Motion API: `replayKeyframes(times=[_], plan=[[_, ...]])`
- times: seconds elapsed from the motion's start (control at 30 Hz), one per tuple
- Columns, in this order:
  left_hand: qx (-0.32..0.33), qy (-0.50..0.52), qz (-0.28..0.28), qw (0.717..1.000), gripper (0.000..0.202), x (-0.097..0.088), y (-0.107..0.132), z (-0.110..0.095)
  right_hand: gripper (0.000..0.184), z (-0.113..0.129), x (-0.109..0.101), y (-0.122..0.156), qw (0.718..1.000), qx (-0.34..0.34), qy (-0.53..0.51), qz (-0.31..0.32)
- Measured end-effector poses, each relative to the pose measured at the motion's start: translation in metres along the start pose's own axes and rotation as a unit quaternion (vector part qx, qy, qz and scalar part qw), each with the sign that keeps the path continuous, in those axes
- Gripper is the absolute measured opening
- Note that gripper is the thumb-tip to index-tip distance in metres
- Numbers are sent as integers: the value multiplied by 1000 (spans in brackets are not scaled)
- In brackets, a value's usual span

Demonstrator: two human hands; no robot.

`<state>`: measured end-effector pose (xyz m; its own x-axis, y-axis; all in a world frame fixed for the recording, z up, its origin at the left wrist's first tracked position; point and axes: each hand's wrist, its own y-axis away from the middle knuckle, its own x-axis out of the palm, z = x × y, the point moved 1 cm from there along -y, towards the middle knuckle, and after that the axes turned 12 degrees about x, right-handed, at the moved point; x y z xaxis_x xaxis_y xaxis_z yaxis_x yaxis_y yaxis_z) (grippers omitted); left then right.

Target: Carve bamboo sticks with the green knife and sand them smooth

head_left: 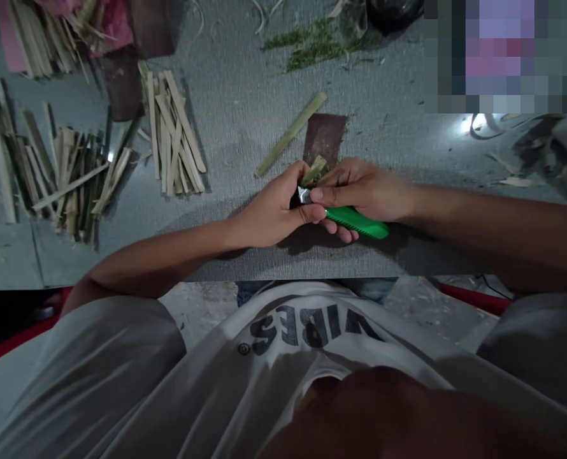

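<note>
My right hand (pixel 360 191) is closed round a knife with a bright green handle (pixel 360 222); its short metal blade (pixel 304 195) points left. My left hand (pixel 276 213) is closed on a short pale bamboo piece (pixel 314 169), whose tip sticks up between the two hands. The blade rests against that piece, with my left thumb pressed by it. Both hands meet over the grey table (pixel 245 121), just in front of a dark brown sheet (pixel 325 137).
A long green bamboo strip (pixel 290 134) lies beside the brown sheet. Piles of split bamboo sticks (pixel 173 134) and darker strips (pixel 68 175) lie at the left. Green shavings (pixel 312 44) are scattered at the back. The table's near edge runs just above my lap.
</note>
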<state>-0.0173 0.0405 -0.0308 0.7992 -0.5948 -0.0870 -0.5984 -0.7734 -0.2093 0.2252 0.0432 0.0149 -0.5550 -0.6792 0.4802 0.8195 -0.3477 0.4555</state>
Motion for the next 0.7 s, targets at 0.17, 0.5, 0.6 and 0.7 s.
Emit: replayKeyframes(times=[0.17, 0.5, 0.6, 0.7], plan=[[-11, 23, 2, 1000, 75, 4, 3, -6, 66, -12, 9, 0, 995, -50, -30, -77], [-11, 40, 14, 999, 76, 2, -3, -2, 63, -2, -4, 0, 1000, 18, -22, 10], [-13, 47, 9, 999, 78, 3, -2, -1, 63, -3, -2, 0, 1000, 12, -22, 2], [-17, 59, 10, 998, 80, 5, 0, -5, 63, -12, 4, 0, 999, -23, -30, -31]])
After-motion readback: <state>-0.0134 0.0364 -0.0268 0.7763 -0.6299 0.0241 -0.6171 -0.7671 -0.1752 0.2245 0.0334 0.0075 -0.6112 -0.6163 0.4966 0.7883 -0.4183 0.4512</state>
